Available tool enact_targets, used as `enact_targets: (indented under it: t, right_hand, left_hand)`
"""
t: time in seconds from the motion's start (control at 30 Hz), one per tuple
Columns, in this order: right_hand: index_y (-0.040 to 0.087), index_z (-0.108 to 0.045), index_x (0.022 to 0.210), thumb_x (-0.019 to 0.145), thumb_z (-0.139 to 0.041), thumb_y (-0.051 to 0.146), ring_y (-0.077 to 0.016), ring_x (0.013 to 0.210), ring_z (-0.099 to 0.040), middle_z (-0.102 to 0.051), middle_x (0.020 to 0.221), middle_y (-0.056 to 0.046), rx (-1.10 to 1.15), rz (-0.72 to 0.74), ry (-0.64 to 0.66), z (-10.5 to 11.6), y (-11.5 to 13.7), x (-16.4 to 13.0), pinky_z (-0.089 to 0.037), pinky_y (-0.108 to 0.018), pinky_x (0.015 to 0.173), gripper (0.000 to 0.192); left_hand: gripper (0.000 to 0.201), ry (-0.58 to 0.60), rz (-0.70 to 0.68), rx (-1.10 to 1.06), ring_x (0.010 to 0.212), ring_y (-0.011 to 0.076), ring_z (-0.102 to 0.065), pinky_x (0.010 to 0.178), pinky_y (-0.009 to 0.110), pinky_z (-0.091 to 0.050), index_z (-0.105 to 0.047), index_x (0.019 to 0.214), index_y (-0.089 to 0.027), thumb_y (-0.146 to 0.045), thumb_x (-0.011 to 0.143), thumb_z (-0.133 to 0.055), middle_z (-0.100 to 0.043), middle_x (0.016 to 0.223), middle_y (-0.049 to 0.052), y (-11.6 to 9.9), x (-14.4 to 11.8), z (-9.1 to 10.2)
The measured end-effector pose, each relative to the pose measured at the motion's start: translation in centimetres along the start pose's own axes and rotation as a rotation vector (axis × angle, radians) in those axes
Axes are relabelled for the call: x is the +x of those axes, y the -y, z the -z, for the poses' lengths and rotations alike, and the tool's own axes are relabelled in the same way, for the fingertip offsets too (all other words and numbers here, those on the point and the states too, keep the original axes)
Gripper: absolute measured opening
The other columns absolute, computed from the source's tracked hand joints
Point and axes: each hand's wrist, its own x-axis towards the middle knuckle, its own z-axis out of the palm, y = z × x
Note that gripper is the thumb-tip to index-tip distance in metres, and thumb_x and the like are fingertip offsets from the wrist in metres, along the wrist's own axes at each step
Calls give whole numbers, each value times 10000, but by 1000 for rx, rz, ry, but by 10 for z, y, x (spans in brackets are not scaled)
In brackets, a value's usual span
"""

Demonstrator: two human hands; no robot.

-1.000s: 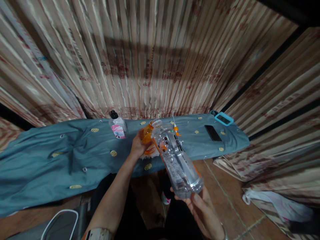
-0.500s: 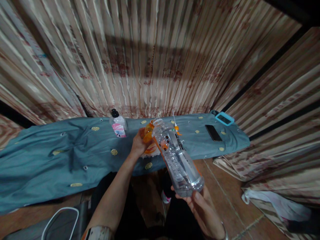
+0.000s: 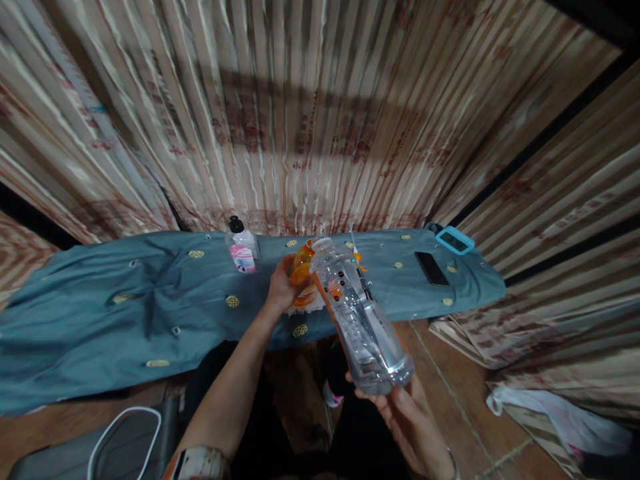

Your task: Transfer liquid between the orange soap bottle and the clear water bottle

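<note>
My left hand is closed around an orange see-through container above the cloth. In my right hand is the base of a large clear plastic bottle with an orange and silver label. The bottle is tilted, its neck up and to the left, right beside the mouth of the orange container. Whether the two rims touch I cannot tell. Little or no liquid shows in the bottle. Under the orange container lies a white piece with an orange print. An orange-and-white dropper-like part is behind the bottle.
A clear bottle with a black cap and pink label stands left on the teal cloth. To the right lie a black phone and a light-blue framed device. Pleated curtains hang behind. A grey case sits lower left.
The view has shifted slightly, so everything sits a little further right. Both hands keep their hold, and the bottle stays tilted beside the orange container.
</note>
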Motion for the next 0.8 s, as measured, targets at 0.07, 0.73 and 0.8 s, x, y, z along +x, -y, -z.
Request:
enact_targets:
  t: [0.07, 0.73, 0.8]
  right_hand:
    - [330, -729, 1146, 758, -841, 389, -301, 953, -796, -845, 1061, -87, -9, -13, 27, 2, 1, 1, -625, -390, 791, 408]
    - [303, -738, 1084, 716, -869, 412, -271, 894, -796, -846, 1011, -65, -53, -32, -63, -16, 10, -3, -624, -353, 770, 406]
    - [301, -741, 1091, 712, -872, 415, -273, 899, -799, -847, 1004, -67, -48, -31, -64, -16, 10, -3, -627, -344, 764, 416]
  left_hand:
    - [582, -1, 6, -18, 1034, 266, -658, 997, 452, -489, -575, 1149, -192, -351, 635, -797, -686, 1085, 76, 0, 0, -1]
    - [568, -11, -55, -5, 1066, 269, -653, 993, 442, -496, -589, 1146, -185, -357, 645, -796, -691, 1128, 94, 2, 1, -1]
    - [571, -13, -53, -9, 1064, 271, -654, 991, 444, -496, -591, 1141, -193, -360, 637, -801, -693, 1125, 88, 4, 1, -1]
